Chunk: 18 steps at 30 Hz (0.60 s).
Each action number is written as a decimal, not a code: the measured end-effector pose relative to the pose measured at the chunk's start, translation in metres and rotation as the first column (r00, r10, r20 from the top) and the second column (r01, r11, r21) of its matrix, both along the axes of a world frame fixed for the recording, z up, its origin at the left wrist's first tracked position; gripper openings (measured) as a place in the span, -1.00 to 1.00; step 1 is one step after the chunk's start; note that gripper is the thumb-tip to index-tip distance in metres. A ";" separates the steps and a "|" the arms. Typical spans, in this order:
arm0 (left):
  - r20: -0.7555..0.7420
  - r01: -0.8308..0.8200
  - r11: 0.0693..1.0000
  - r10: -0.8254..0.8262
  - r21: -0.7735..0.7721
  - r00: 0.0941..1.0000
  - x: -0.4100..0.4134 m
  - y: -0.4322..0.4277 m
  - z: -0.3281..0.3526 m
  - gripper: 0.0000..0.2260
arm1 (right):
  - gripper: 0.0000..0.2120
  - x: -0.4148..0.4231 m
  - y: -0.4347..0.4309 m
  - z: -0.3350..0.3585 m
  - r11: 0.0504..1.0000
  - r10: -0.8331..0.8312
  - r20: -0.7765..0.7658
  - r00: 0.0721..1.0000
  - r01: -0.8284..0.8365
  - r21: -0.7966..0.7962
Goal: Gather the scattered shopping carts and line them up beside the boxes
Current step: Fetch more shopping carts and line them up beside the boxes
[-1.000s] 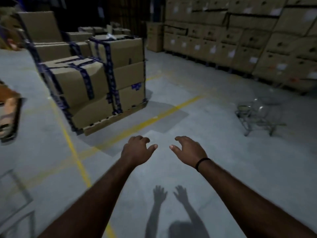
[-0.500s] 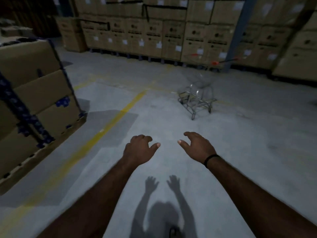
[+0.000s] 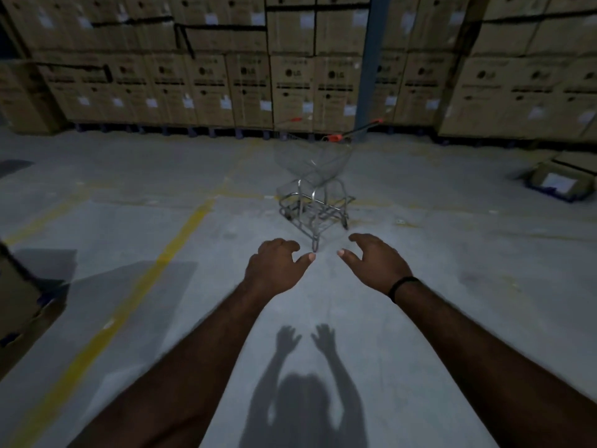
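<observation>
**Cart Stands Untouched on the Open Floor; Handle Lies on the Far Side**

A single shopping cart [image 3: 315, 189] is seen upright on the concrete floor [image 3: 452, 253], about midway across it and toward its far edge, where a wall of stacked boxes [image 3: 226, 88] is ranged. The cart is placed to the right of a yellow line [image 3: 181, 244] painted on the floor and in front of a blue pillar [image 3: 371, 59]. Its orange-tipped handle [image 3: 355, 129] is turned toward the boxes, so the low nose of the frame is presented to the person.

Nothing is held. The left hand [image 3: 274, 266] and the right hand [image 3: 376, 263] are stretched forward side by side, palms down, with fingers loosely curled and thumbs pointed toward each other. Both are empty and apart from the cart.

The step in hand is judged to be the approach to this cart, with the gathering hardly begun. It would best be done by walking round the cart, so that the handle is reached from the box side and gripped with both hands set wide along the bar. Steering is thereby kept true. If the wire basket were seized from the front, the cart would have to be dragged nose-first, and its wheels might be expected to swing. A carton [image 3: 562, 179] lying at the floor's right edge and a strapped box [image 3: 22, 302] at its left edge should be given room when the cart is turned. The basket is blurred, so its contents cannot be told.
</observation>
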<state>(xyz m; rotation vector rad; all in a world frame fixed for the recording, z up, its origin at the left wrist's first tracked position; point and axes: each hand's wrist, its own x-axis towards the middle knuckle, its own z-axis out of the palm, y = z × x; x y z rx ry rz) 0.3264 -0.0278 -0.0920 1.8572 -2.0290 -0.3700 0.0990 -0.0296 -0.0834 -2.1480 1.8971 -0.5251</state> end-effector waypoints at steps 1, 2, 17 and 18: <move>-0.001 0.020 1.000 -0.020 0.002 1.000 -0.008 -0.020 0.001 -0.46 | -0.38 -0.005 -0.016 0.000 1.000 -0.006 0.004 1.000 0.006 0.003; 0.000 0.040 0.999 -0.040 0.005 0.999 -0.015 -0.039 0.003 -0.46 | -0.38 -0.010 -0.032 0.000 1.000 -0.013 0.007 1.000 0.012 0.007; -0.047 0.218 0.976 -0.218 0.012 0.975 -0.064 -0.403 -0.009 -0.46 | -0.40 -0.045 -0.342 -0.008 0.987 -0.160 -0.027 0.987 0.160 0.002; -0.054 0.229 0.973 -0.229 0.001 0.972 -0.068 -0.425 -0.006 -0.45 | -0.40 -0.048 -0.361 -0.005 0.985 -0.171 -0.017 0.985 0.171 -0.010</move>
